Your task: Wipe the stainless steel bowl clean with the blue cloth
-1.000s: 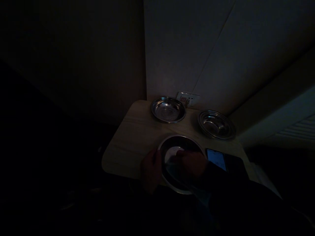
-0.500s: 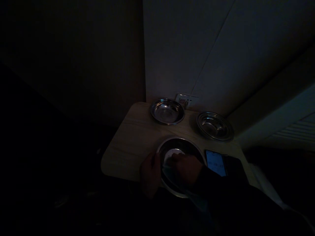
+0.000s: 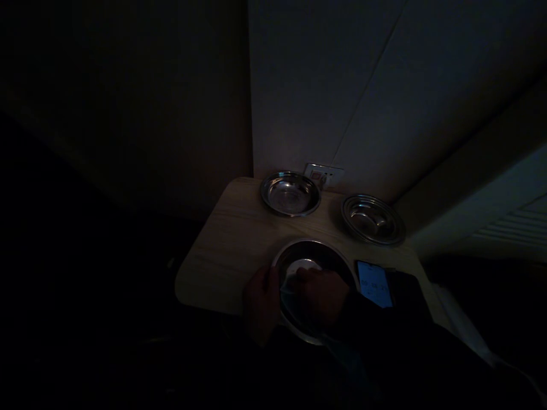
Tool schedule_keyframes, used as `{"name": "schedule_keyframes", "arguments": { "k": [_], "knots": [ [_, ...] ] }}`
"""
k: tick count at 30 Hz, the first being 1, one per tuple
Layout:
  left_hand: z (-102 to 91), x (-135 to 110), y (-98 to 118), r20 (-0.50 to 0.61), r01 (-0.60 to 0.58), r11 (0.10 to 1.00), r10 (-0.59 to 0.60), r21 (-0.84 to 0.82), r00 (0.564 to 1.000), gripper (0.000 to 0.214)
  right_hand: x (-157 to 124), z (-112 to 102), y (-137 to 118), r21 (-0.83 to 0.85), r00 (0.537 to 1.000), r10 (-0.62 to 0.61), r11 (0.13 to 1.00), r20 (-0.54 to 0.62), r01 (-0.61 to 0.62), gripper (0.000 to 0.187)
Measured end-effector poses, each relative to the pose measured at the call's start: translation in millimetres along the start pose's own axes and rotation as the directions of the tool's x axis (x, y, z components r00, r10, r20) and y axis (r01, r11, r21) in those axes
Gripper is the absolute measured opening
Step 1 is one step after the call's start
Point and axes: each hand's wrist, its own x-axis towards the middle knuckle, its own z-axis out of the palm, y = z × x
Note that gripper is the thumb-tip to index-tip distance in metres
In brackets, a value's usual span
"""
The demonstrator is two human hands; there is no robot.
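A round steel bowl (image 3: 337, 254) lies near the front edge of the small table. My left hand (image 3: 261, 303) grips its left rim, thumb up at the edge. Inside the bowl, my right hand (image 3: 323, 294) is closed on a bluish cloth (image 3: 290, 299) and presses it near the bottom. More of the cloth trails over the near rim toward me. Dim light hides the fingertips of my right hand and much of the bowl's near side.
On the pale wooden table (image 3: 213, 250), a shallow steel dish (image 3: 290, 199) stands at the back, and a divided steel plate (image 3: 372, 222) at the back right. A lit phone (image 3: 374, 285) lies right of the bowl. A wall socket (image 3: 325, 172) is behind.
My right hand has shifted slightly inside the bowl with the cloth, and more cloth shows at the left side. My left hand stays on the rim.
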Motion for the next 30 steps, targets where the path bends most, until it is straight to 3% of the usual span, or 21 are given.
{"name": "schedule_keyframes", "arguments": {
  "k": [5,9,14,18,20,24,30],
  "knots": [
    [1.4,-1,-1,0.01,0.004,1.0,-0.004,-0.015,1.0,0.033,0,3,2,-0.001,0.996,0.082,0.997,-0.027,-0.082,0.031],
    [2.4,-2,-4,-0.017,0.019,1.0,-0.019,-0.004,1.0,0.033,-1,3,2,0.017,0.999,-0.036,0.999,0.022,0.035,0.028],
    [4.2,-2,-5,-0.016,0.021,0.999,-0.022,-0.03,1.0,0.034,4,3,4,0.01,0.994,0.104,0.995,-0.034,-0.104,0.034],
    [5.8,-5,-2,-0.036,0.107,0.994,-0.107,-0.016,0.994,0.034,2,1,-2,0.034,0.996,-0.072,0.997,0.043,0.07,0.029],
    [5.2,-7,-2,-0.047,0.119,0.993,-0.12,-0.028,0.992,0.033,1,-1,-2,0.067,0.994,-0.092,0.994,0.063,0.087,0.029],
    [-1.0,-7,-2,0.018,0.142,0.988,-0.141,-0.063,0.99,0.028,3,-3,3,0.09,0.998,-0.058,0.994,0.011,0.057,0.032],
    [-4.7,7,3,0.049,0.084,0.996,-0.082,-0.043,0.995,0.026,0,5,-5,0.295,0.96,-0.279,0.916,-0.017,0.272,0.031]
  ]
}}
